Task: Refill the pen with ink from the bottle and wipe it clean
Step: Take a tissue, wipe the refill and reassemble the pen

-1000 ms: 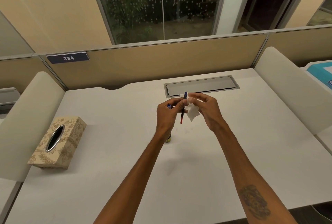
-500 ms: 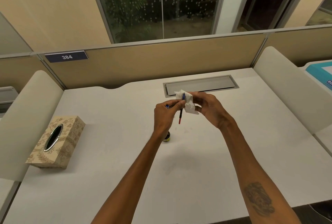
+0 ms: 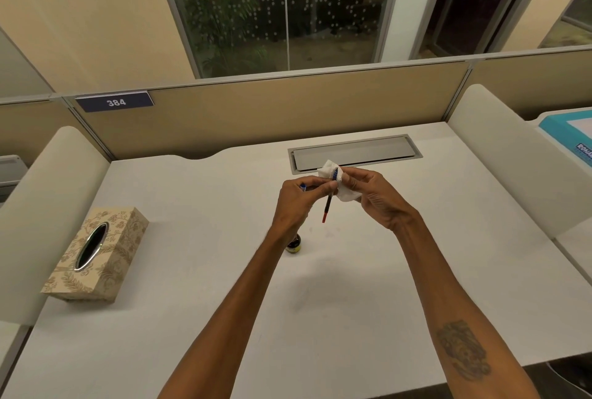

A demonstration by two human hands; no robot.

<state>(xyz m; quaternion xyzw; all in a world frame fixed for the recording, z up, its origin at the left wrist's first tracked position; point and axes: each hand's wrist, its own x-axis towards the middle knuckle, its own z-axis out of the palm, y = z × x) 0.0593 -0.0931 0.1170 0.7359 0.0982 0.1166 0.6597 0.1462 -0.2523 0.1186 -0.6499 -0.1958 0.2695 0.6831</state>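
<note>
At nine o'clock I'm seeing the tissue box point(image 3: 96, 253) sitting idle. I'm pinching the pen point(image 3: 327, 206) in my left hand point(image 3: 299, 203), above the desk point(image 3: 198, 206); the bottle point(image 3: 293, 244) is peeking out under that wrist at six o'clock. My right hand point(image 3: 373, 195) is closing a tissue point(image 3: 336, 184) around the pen's upper end, so I'm judging the wiping step underway; next I'm expecting to draw the tissue along the barrel.

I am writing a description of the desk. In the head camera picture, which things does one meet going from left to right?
Tissue box → left hand → pen → right hand → teal box at the right edge. The ink bottle sits under the left wrist, so it is left out.
</note>
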